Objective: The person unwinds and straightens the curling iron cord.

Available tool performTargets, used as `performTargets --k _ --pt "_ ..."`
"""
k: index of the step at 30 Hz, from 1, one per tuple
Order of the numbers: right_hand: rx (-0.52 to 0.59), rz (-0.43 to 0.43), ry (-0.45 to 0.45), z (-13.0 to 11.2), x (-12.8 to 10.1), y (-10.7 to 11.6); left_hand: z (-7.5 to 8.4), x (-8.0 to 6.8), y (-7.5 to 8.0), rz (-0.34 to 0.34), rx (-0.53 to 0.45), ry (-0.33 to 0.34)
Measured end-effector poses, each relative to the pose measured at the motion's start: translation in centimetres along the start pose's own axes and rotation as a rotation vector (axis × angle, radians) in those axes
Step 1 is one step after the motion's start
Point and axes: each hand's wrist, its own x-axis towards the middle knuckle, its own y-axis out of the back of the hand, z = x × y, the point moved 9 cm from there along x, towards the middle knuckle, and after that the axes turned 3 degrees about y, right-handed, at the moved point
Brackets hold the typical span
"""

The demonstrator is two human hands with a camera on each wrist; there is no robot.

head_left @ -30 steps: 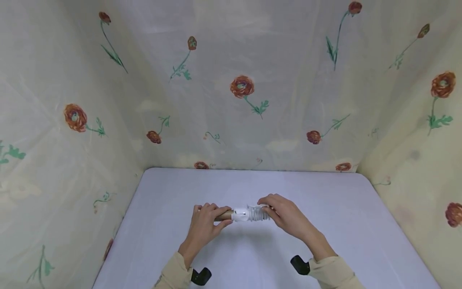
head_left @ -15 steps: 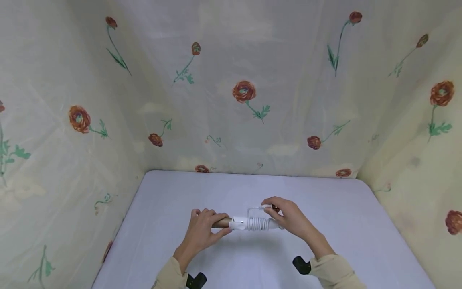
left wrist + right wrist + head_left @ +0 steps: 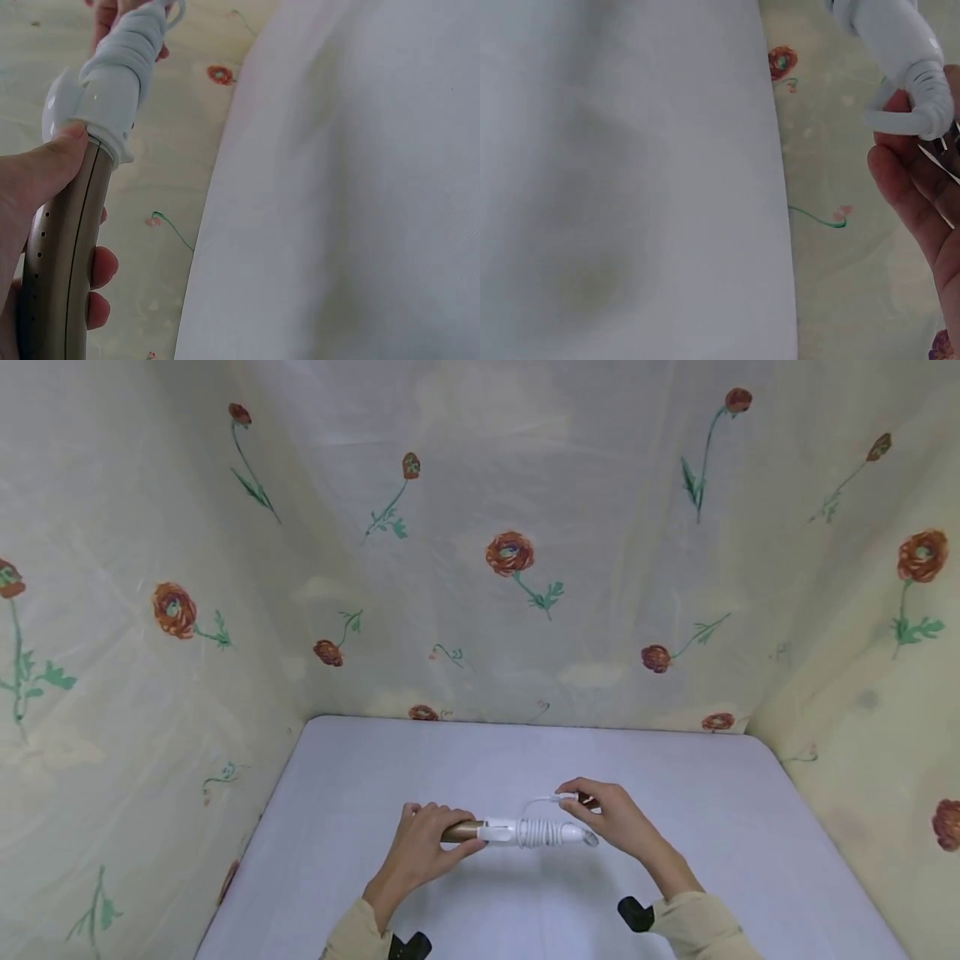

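Observation:
A curling iron [image 3: 497, 832] with a white handle and a bronze barrel [image 3: 66, 247] is held level above the table. My left hand [image 3: 420, 847] grips the barrel, thumb along its upper side near the white part. White cord [image 3: 540, 833] is wound in several turns around the handle. From these turns a short free length rises to the plug [image 3: 567, 797], which my right hand [image 3: 611, 814] pinches between thumb and fingers, just beyond the handle's end. In the right wrist view the handle's tail and cord [image 3: 892, 120] partly cover the fingers, and metal prongs [image 3: 941, 145] show.
Under the hands lies a white-covered table [image 3: 360, 760]. Flower-printed cloth [image 3: 585, 635] hangs at its back and along both sides. Black wrist mounts [image 3: 636, 913] sit at the beige sleeves [image 3: 701, 922].
My right hand has moved off the wound cord to the right, drawing the plug and a short length of cord free. My left hand keeps its grip, and more of the handle's end shows.

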Motion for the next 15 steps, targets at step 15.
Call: performTargets --k 15 --pt "0.133 0.11 -0.138 2.5 -1.8 -2.8 0.0 -0.7 0.0 -0.004 -0.021 -0.022"
